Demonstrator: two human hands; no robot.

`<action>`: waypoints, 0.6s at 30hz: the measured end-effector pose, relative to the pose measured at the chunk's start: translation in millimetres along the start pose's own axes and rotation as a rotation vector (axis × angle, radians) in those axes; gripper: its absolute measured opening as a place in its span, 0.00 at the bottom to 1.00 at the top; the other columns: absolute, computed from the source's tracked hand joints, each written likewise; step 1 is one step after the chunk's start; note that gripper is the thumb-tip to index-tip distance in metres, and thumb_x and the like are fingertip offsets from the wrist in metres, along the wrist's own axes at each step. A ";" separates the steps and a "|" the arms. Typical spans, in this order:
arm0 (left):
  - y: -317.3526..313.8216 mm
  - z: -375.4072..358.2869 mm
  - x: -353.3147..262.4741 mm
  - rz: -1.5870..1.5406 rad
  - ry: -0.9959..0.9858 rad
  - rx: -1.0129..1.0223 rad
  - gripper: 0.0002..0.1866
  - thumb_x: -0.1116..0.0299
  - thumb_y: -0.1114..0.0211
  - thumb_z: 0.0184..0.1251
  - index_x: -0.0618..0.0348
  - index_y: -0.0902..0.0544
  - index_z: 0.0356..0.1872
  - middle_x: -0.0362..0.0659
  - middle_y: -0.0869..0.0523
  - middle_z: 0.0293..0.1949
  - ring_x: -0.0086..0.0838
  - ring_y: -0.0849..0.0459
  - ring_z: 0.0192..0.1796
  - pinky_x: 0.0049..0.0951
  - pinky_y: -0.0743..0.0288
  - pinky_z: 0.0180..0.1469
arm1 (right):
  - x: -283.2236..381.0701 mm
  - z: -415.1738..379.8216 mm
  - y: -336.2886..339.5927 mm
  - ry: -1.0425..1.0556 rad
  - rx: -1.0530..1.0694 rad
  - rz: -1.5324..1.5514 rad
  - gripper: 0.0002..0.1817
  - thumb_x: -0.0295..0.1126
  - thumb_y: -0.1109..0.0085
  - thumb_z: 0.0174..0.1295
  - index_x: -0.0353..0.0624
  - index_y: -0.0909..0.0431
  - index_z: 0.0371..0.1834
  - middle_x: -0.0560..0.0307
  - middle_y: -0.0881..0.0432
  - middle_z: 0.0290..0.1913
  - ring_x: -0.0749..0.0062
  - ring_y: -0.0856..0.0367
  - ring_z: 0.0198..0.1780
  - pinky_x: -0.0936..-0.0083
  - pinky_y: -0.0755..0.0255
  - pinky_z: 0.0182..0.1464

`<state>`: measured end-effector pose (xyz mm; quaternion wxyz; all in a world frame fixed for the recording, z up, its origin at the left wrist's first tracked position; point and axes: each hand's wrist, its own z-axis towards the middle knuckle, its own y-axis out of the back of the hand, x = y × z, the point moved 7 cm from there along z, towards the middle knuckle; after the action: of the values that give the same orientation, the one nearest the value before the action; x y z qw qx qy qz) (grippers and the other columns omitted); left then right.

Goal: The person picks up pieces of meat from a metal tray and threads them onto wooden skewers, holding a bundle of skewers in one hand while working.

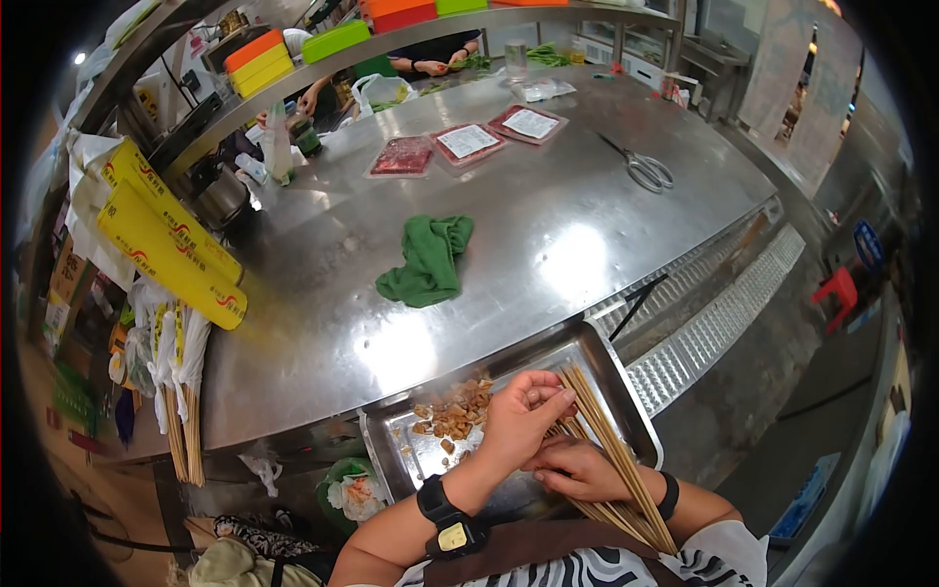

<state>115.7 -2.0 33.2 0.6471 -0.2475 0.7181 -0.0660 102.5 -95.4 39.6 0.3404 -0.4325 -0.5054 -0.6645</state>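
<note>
A bundle of thin bamboo skewers (614, 442) slants over the right side of a metal tray (641, 430), down toward my apron. My left hand (520, 416) is closed, thumb and fingers pinched beside the skewers' upper ends; what is between the fingertips is too small to make out. Just below it, my right hand (579, 468) is curled closed among the skewers, some passing beneath it and others across its wrist. Its fingertips are partly hidden. Brown chopped meat pieces (458, 413) lie in the tray left of my hands.
A green cloth (427, 260) lies mid-table, with packed red meat (468, 143) and scissors (646, 171) behind it. Yellow rolls (176, 245) and more bundled skewers (184, 430) are at the left. Across the table, another person's hands (430, 67) handle greens under a shelf.
</note>
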 end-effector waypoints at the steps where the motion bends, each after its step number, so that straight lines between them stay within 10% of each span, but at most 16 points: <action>1: 0.4 0.1 1.6 0.003 0.031 -0.032 0.11 0.75 0.39 0.62 0.65 0.27 0.43 0.45 0.18 0.36 0.23 0.18 0.36 0.21 0.23 0.39 | 0.2 0.3 0.2 -0.016 0.009 -0.009 0.11 0.28 0.48 0.59 0.38 0.24 0.43 0.51 0.23 0.30 0.60 0.23 0.36 0.67 0.29 0.41; 11: 13.2 -15.8 -7.9 -0.038 -0.010 -0.010 0.09 0.79 0.41 0.62 0.61 0.29 0.41 0.43 0.19 0.34 0.25 0.17 0.34 0.22 0.22 0.39 | -7.5 1.4 -1.8 -0.144 0.056 -0.008 0.11 0.29 0.49 0.60 0.38 0.23 0.43 0.50 0.22 0.33 0.61 0.22 0.37 0.70 0.29 0.42; 18: 35.7 -37.0 -8.2 -0.091 -0.091 0.044 0.12 0.80 0.40 0.61 0.59 0.29 0.45 0.42 0.19 0.34 0.26 0.18 0.36 0.23 0.22 0.40 | -24.8 -11.3 -3.8 -0.356 -0.082 0.744 0.14 0.31 0.62 0.70 0.36 0.34 0.54 0.52 0.21 0.36 0.76 0.24 0.35 0.80 0.30 0.41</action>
<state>70.8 24.4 31.4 0.6807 -0.2683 0.6743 -0.0997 106.3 -105.0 14.0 0.4473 -0.7069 -0.3387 -0.4306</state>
